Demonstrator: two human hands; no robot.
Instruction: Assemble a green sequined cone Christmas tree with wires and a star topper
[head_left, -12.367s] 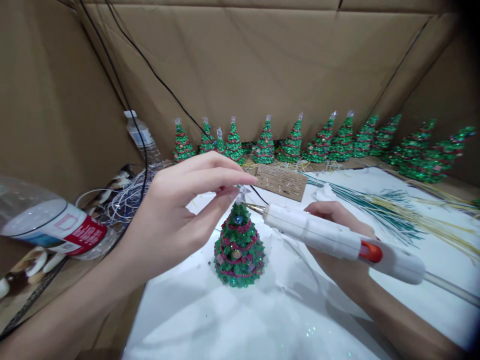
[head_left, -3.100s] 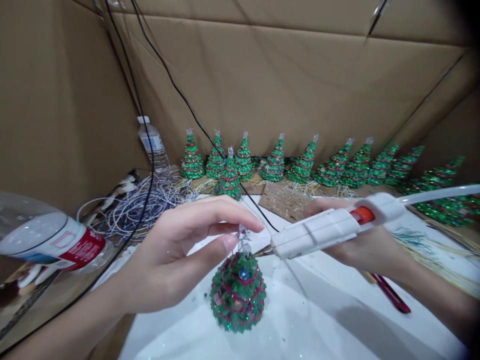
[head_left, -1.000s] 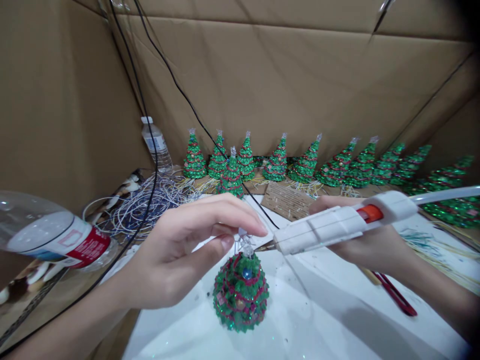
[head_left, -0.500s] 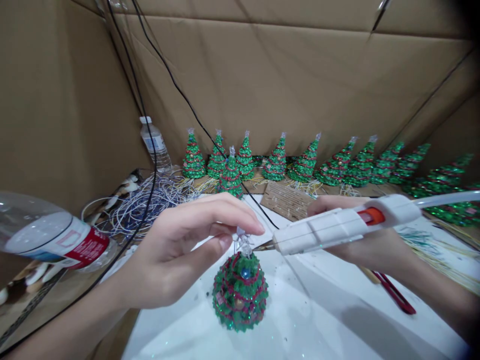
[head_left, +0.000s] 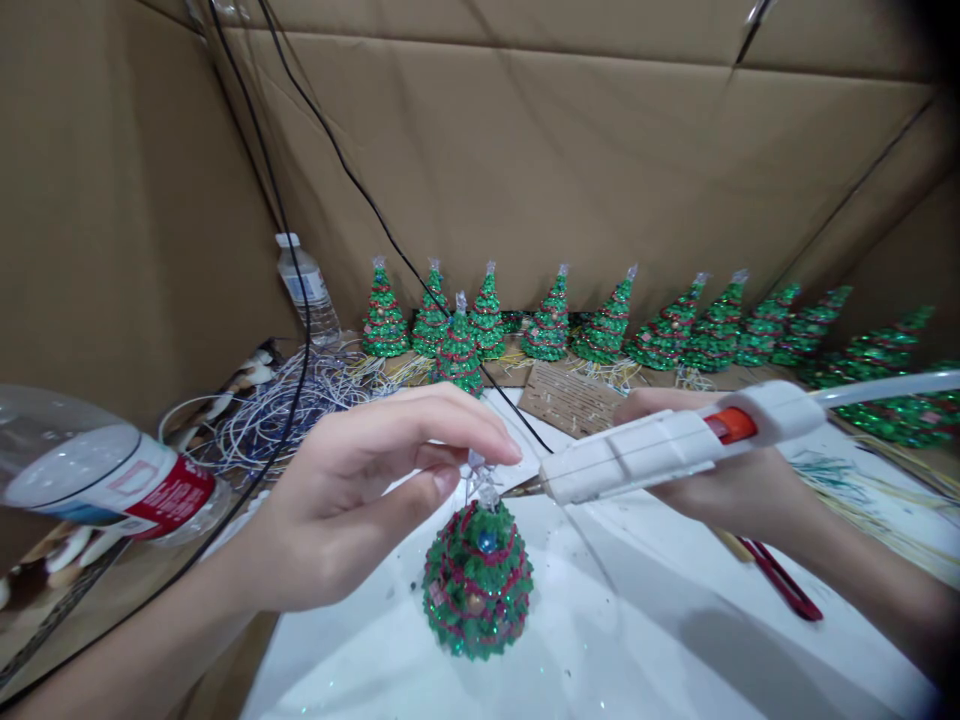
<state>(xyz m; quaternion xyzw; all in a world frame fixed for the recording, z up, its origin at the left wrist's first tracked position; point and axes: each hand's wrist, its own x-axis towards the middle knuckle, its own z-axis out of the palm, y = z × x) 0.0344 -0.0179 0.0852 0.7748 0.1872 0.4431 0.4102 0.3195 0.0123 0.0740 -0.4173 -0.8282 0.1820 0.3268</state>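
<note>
A small green Christmas tree [head_left: 478, 600] with glitter and red garland stands upright on the white board before me. At its tip is a clear star topper [head_left: 487, 488]. My left hand [head_left: 352, 510] has its thumb and index finger closed round the side of this star. In my right hand [head_left: 724, 495] is a white hot glue gun [head_left: 630, 460] with an orange part and a clear glue stick in its back end. Its nozzle points left and reaches close to the star's base; whether they touch I cannot tell. Most of my right fingers are hidden behind the gun.
Several similar trees [head_left: 551, 320] line the cardboard wall [head_left: 562, 160]. At left lie a tangle of wires [head_left: 247, 415] and a large plastic bottle [head_left: 112, 470]; a small water bottle [head_left: 309, 290] stands behind. A black cable [head_left: 375, 215] hangs across. A red tool [head_left: 787, 585] lies at right.
The whole view has shifted slightly, so everything sits a little further left. Both hands, the glue gun and the tree keep nearly the same places relative to each other.
</note>
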